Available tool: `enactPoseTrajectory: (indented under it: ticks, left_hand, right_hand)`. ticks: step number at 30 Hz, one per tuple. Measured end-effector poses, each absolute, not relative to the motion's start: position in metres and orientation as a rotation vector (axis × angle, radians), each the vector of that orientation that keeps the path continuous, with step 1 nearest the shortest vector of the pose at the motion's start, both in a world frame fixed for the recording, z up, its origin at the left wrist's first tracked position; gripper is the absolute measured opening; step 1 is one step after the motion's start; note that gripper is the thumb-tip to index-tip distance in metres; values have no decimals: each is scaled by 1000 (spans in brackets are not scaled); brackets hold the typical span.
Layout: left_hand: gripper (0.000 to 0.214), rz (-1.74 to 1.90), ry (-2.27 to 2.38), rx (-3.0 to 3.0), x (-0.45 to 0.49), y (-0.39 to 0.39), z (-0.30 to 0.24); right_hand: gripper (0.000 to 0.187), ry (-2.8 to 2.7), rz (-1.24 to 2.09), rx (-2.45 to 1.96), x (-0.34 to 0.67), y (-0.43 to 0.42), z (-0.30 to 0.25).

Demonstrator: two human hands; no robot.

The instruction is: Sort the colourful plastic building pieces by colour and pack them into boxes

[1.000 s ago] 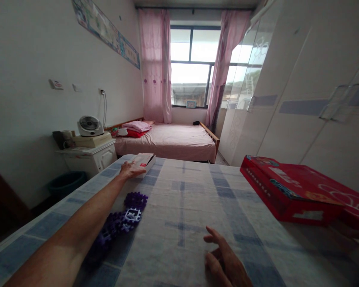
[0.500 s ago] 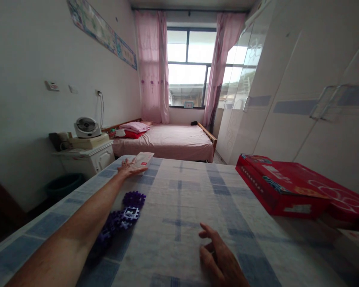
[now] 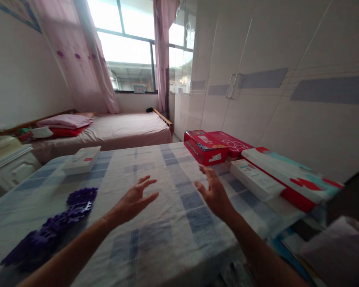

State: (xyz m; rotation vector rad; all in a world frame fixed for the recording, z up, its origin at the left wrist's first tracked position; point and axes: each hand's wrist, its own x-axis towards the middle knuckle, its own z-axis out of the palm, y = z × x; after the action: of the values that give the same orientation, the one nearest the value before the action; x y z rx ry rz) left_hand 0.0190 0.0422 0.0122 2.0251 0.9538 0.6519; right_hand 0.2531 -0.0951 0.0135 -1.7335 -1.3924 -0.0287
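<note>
My left hand [image 3: 135, 200] hovers over the middle of the table, fingers apart and nothing in it. To its right my right hand [image 3: 213, 192] is also open, nearest to a red box [image 3: 205, 147] and a slim white box [image 3: 255, 179] on the table's right side. At the far left of the table lies a white box [image 3: 82, 160] with a small red mark. A row of purple notched plastic pieces [image 3: 55, 227] stretches along the left side, partly behind my left forearm.
A checked blue and white cloth covers the table [image 3: 149, 167]. A second red box [image 3: 231, 142] and a white, red and teal box [image 3: 293, 175] are at the right. Beyond stand a bed [image 3: 119, 129] and a white wardrobe [image 3: 257, 111].
My left hand has left the white box at the far left and come back to the middle. My right hand has reached forward. The view has turned right, showing more boxes.
</note>
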Motion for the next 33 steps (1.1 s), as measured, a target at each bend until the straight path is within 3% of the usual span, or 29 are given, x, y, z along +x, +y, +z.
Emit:
enactPoseTrajectory:
  ticks: [4,7,14,23,33]
  left_hand:
    - [40,653,862,2015,43,2,-6]
    - [34,732,846,2116,50,-1,-22]
    - [27,826,866,2241,44,11,-54]
    - [25,819,890,2258,44,11,-55]
    - [26,837,872,2389,44,11,-61]
  right_hand:
    - [62,-1102,-632,-2011,335,-155,1]
    - [75,-897,-793,-2216,383,-189,-19]
    - [88,-781,-676,-2307,424,-201,-54]
    - [95,-767,-725,-2347,426,-195,-52]
    - [86,-687,-680,-2570,405,-185,-39]
